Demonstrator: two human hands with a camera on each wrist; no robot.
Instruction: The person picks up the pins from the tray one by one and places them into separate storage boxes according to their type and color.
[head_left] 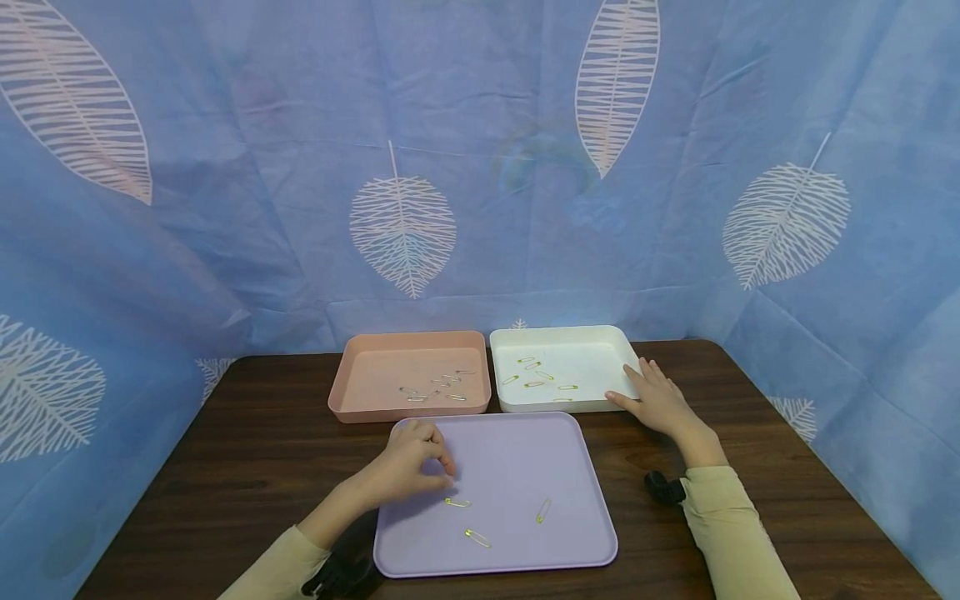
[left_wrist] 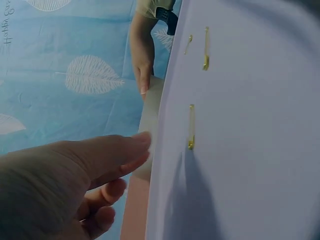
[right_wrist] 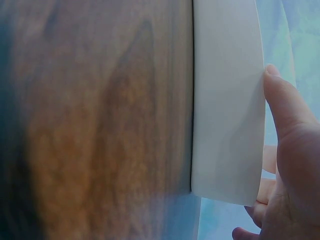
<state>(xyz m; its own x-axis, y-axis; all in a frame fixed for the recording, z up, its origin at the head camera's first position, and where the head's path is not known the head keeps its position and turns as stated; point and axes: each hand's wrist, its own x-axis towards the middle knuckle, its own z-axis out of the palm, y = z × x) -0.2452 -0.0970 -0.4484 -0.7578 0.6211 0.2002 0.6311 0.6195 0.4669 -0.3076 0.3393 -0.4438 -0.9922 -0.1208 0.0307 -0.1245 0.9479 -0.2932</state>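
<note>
My left hand (head_left: 412, 462) hovers over the left part of a lavender tray (head_left: 517, 450), its fingers loosely bent. In the left wrist view, no object shows between thumb and fingers. Just below the fingertips lies a gold safety pin (head_left: 457, 502). Two more gold safety pins rest on this tray, one nearer its front (head_left: 477, 538) and one to the right (head_left: 543, 511). My right hand (head_left: 660, 402) touches the right front corner of a white tray (head_left: 585, 343), fingers spread. In the right wrist view, the thumb (right_wrist: 282, 97) lies at that tray's rim.
Several gold safety pins (head_left: 534, 384) lie in the white tray. Left of it stands a pink tray (head_left: 390, 358) with several silver safety pins (head_left: 456, 397). All three trays are on a dark wooden table (head_left: 277, 442), with a blue leaf-patterned cloth (head_left: 480, 233) behind.
</note>
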